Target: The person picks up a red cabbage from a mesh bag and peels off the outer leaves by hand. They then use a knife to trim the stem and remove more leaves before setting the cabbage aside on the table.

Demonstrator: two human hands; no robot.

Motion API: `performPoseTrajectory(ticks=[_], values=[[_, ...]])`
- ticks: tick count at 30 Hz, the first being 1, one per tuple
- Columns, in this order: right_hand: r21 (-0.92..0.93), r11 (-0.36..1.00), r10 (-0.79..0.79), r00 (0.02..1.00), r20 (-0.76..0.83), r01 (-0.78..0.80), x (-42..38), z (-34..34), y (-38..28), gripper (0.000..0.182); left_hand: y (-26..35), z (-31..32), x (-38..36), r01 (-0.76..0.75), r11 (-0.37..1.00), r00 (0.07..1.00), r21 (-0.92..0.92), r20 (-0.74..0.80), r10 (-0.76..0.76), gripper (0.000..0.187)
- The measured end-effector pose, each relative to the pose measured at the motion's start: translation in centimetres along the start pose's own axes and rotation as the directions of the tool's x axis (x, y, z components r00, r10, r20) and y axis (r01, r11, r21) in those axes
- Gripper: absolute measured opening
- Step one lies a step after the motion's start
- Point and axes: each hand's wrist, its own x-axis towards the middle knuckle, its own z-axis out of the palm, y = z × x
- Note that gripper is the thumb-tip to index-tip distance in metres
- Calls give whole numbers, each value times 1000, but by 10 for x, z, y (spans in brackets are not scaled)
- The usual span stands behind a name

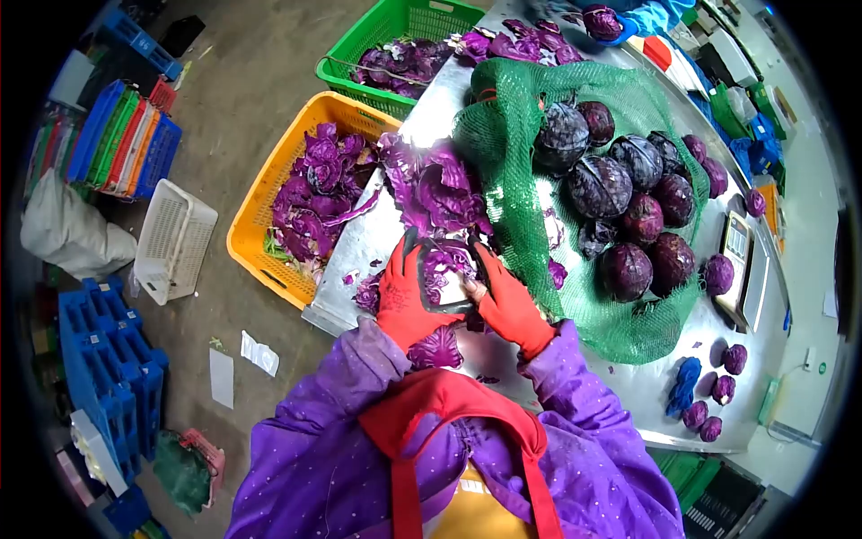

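Note:
A cut red cabbage (446, 269) with pale and purple leaf layers lies between my hands, low over the metal table's near edge. My left hand (410, 296), in a red glove with dark fingertips, holds it from the left. From the right, my right hand (510, 305), gloved the same way, grips its other side. Loose purple leaves (440, 190) are heaped just beyond my fingers, and another leaf piece (436, 349) lies below my hands. Whole cabbages (600, 187) rest on a green mesh bag (512, 180) to the right.
Orange (247, 220) and green (337, 45) crates with leaves stand left of the metal table (346, 292). A scale-like device (736, 260), blue cloth (683, 386) and small cabbages (734, 359) are at the right. A co-worker's blue-gloved hand (626, 27) holds a cabbage at the top.

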Motion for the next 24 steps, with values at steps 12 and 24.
performPoseTrajectory(ticks=[12,24], values=[[50,999,22,992,-126,-16,37,3,23,42,0,6,26,14,999,999,35,44,-16,102],[218,964,226,900,-372,-152,24,26,76,48,-62,-69,-16,7,965,990,-262,137,30,102]])
